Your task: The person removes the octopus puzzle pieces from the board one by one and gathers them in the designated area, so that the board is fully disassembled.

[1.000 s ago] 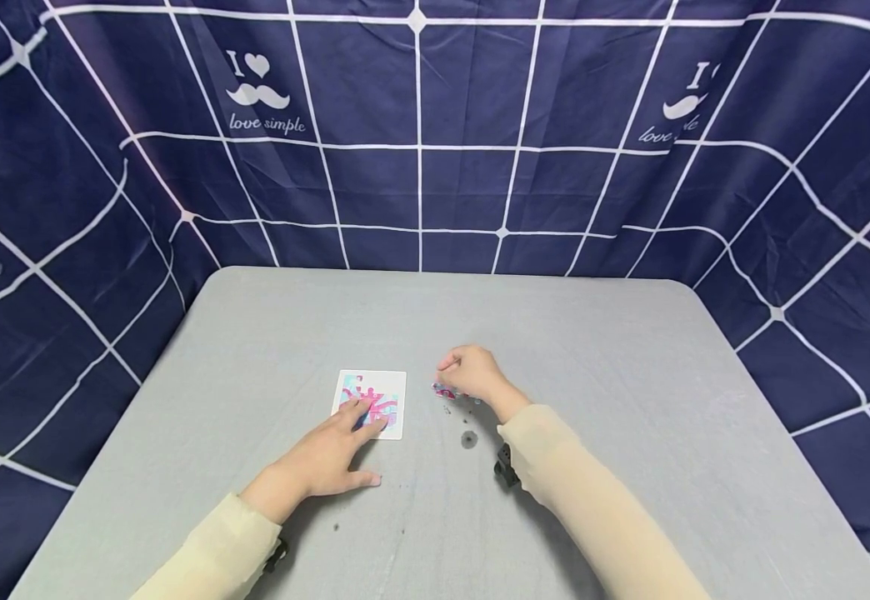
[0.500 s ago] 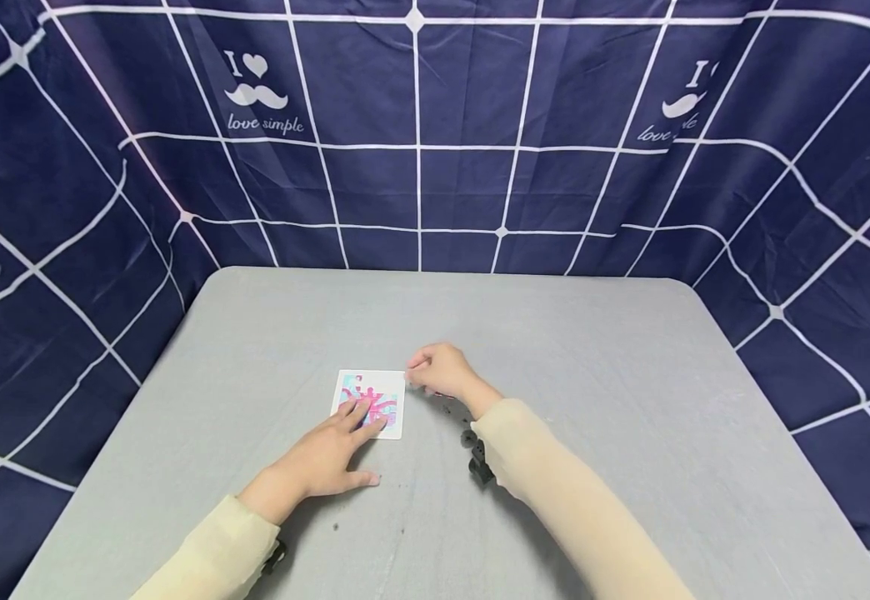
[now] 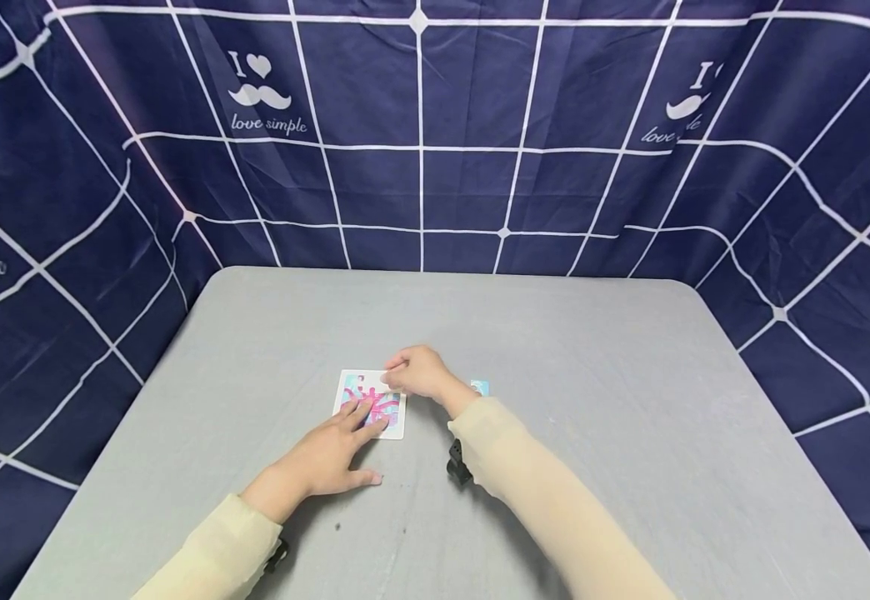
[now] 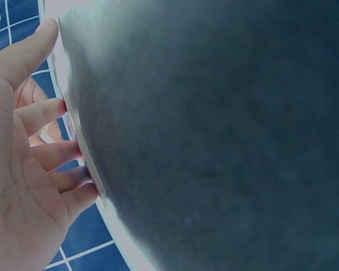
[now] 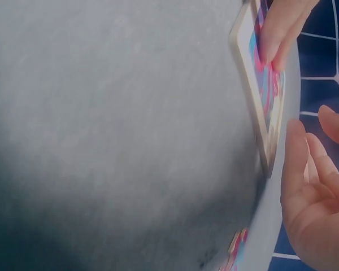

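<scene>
Your right hand (image 3: 422, 372) has moved left since the earlier frames, from the loose pieces (image 3: 480, 387) to the far right corner of the puzzle board (image 3: 372, 380). Its fingers are bent over the board; whether they grip a piece cannot be told. Your left hand (image 3: 328, 457) is spread and apart from the right, its fingertips resting on the board's near part and covering some of the picture. The board lies flat on the grey table (image 3: 592, 350), left of its middle and well short of the far edge. Loose pieces lie right of the board, partly hidden behind your right wrist. A black wrist camera (image 3: 458, 464) hangs below your right sleeve (image 3: 555, 500). Navy gridded cloth (image 3: 472, 187) stands beyond the table's far and side edges.
</scene>
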### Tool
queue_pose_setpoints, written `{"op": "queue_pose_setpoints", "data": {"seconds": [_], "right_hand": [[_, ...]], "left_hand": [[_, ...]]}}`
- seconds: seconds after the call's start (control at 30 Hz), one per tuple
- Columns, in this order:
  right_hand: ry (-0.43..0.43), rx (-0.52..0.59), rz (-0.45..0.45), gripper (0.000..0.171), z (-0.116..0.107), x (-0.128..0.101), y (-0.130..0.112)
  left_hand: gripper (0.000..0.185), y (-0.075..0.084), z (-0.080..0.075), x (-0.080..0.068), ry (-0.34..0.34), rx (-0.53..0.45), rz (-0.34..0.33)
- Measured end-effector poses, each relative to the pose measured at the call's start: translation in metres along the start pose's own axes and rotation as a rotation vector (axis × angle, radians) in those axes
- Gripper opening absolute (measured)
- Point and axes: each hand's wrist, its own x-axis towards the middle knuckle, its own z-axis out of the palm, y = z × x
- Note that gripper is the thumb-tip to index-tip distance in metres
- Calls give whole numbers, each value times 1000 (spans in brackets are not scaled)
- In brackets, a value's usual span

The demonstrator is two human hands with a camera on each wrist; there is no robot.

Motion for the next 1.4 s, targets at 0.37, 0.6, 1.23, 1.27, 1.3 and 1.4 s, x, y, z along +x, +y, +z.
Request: {"op": "queue_pose_setpoints", "data": {"seconds": [0.37, 0.6, 1.23, 1.27, 1.3, 1.4], "right_hand": [[-18, 103, 33, 23, 14, 4, -4], [-30, 131, 54, 26, 20, 4, -9], [-3, 212, 88, 28, 33, 6, -13], [0, 213, 90, 28, 33, 6, -13], [3, 215, 92, 27, 33, 7, -13], [11, 219, 96, 26, 34, 7, -12]], "left_hand": [[76, 0, -1, 0, 10, -5, 9], [76, 0, -1, -1, 9, 3, 8], [76, -2, 0, -1, 11, 16, 27], [76, -2, 0, -1, 10, 14, 27], [76, -1, 0, -1, 9, 14, 26], [76, -1, -1, -1, 4, 10, 23]]}}
